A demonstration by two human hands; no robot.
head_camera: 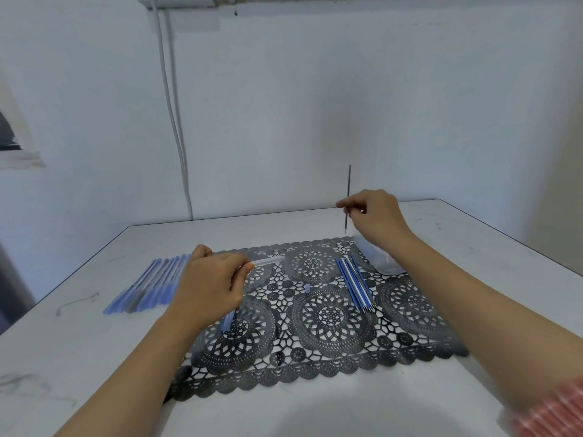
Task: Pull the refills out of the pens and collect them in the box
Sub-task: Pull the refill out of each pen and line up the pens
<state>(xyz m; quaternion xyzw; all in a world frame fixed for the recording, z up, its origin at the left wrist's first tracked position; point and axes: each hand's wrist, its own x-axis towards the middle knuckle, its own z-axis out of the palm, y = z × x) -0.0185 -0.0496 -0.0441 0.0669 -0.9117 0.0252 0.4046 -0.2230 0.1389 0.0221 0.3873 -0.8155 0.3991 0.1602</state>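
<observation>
Most of the box (383,263) hides behind the right hand (377,216).

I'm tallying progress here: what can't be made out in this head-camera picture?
1. Translucent plastic box: head view, right hand and wrist cover most of it; contents unseen.
2. Row of blue plastic pens: head view, blurred, left hand hides one end; no sure count.
3. Red striped thing: head view, blurred, cut off by the bottom right corner.
</observation>
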